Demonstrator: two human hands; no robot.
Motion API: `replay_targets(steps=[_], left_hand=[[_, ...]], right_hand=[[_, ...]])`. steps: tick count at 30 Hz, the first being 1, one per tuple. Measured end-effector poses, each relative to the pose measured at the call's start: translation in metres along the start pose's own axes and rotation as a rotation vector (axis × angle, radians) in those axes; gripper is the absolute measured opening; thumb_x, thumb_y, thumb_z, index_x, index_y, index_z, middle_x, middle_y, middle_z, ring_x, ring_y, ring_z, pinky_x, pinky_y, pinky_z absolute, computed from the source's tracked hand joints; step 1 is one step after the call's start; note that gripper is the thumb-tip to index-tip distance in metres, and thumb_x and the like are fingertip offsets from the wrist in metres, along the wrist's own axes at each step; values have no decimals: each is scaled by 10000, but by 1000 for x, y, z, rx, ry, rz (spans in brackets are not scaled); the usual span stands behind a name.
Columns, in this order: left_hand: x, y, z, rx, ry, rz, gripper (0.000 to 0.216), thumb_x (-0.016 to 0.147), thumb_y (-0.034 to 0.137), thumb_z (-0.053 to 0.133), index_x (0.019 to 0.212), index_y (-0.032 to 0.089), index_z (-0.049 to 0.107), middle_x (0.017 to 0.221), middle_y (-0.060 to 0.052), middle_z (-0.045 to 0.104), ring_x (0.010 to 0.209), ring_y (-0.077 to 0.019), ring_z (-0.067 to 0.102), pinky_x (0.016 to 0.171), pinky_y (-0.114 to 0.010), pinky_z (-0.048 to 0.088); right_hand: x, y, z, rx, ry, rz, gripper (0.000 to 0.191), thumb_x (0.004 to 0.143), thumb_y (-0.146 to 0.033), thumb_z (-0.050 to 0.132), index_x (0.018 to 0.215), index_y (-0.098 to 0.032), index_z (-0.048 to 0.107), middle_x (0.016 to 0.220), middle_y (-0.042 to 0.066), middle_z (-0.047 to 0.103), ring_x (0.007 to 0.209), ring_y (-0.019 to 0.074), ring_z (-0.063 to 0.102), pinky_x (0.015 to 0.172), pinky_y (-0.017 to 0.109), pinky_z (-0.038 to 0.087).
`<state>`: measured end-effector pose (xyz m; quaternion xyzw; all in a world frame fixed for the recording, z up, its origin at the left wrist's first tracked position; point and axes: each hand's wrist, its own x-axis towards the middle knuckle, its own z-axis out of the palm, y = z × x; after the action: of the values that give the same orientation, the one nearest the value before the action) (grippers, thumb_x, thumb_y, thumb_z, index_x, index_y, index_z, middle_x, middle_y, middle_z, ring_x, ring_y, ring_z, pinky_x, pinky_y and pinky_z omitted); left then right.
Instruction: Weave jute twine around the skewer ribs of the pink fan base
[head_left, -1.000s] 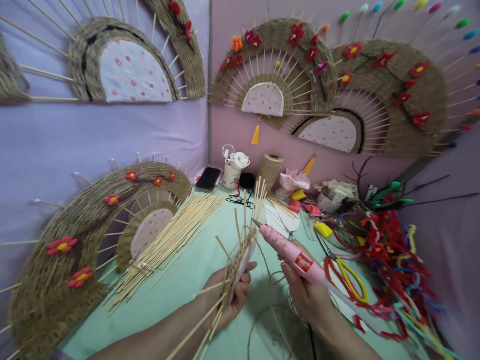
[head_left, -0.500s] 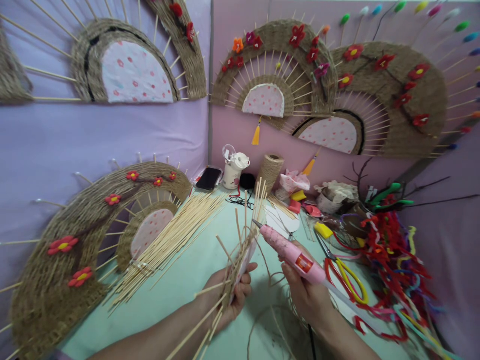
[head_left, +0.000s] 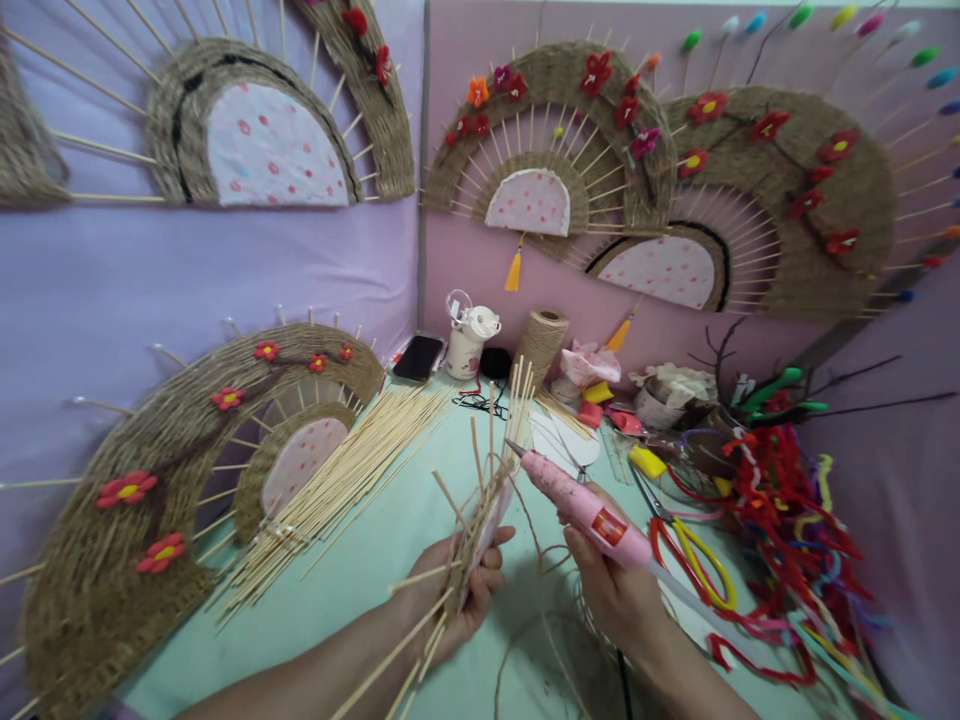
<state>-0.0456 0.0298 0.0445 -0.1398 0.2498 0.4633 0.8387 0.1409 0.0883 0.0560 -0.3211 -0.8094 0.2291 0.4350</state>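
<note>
My left hand (head_left: 454, 590) is closed round a small half-made fan (head_left: 484, 500) of bamboo skewers, jute twine and white card, held edge-on and upright. My right hand (head_left: 611, 585) grips a pink hot glue gun (head_left: 589, 505). Its nozzle points up and left, close to the upper edge of the fan. Loose jute twine (head_left: 547, 610) trails from the fan across the green table between my wrists.
A loose pile of bamboo skewers (head_left: 345, 480) lies left of the fan. A finished jute fan with red flowers (head_left: 180, 470) leans at the left. Yellow-handled scissors (head_left: 690, 550), pipe cleaners (head_left: 780, 530), a twine spool (head_left: 540, 345), a phone (head_left: 418, 356) and a small white appliance (head_left: 469, 340) crowd the back and right.
</note>
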Motion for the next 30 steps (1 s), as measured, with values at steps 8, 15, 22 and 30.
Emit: replay_targets(steps=[8, 15, 22, 30], left_hand=[[3, 2, -7, -34, -63, -17, 255, 927, 178, 401, 1050, 21, 561, 560, 3, 479, 424, -62, 440, 384, -112, 435], [3, 2, -9, -58, -78, -35, 265, 926, 180, 397, 1081, 22, 544, 566, 16, 446, 439, -62, 418, 385, -111, 438], [-2, 1, -1, -27, -29, -20, 293, 947, 215, 362, 1143, 42, 494, 589, 24, 421, 451, -59, 393, 368, -95, 424], [-6, -1, 2, 65, -29, 16, 287, 929, 168, 388, 1191, 72, 456, 595, 38, 408, 441, -56, 378, 353, -90, 406]], right_hand=[[0, -1, -1, -15, -22, 16, 295, 917, -301, 452, 1189, -241, 548, 901, 53, 613, 819, 195, 593, 663, 296, 486], [1, -2, -2, -31, -6, 61, 239, 899, -339, 472, 1066, -258, 623, 809, 35, 616, 761, 202, 604, 645, 298, 491], [8, -8, -9, -81, 66, 150, 243, 904, -365, 485, 1029, -216, 631, 775, 35, 620, 744, 204, 590, 660, 301, 480], [-55, -25, -74, -376, 31, 217, 327, 864, -326, 488, 1161, -269, 614, 883, 80, 636, 863, 265, 621, 695, 357, 513]])
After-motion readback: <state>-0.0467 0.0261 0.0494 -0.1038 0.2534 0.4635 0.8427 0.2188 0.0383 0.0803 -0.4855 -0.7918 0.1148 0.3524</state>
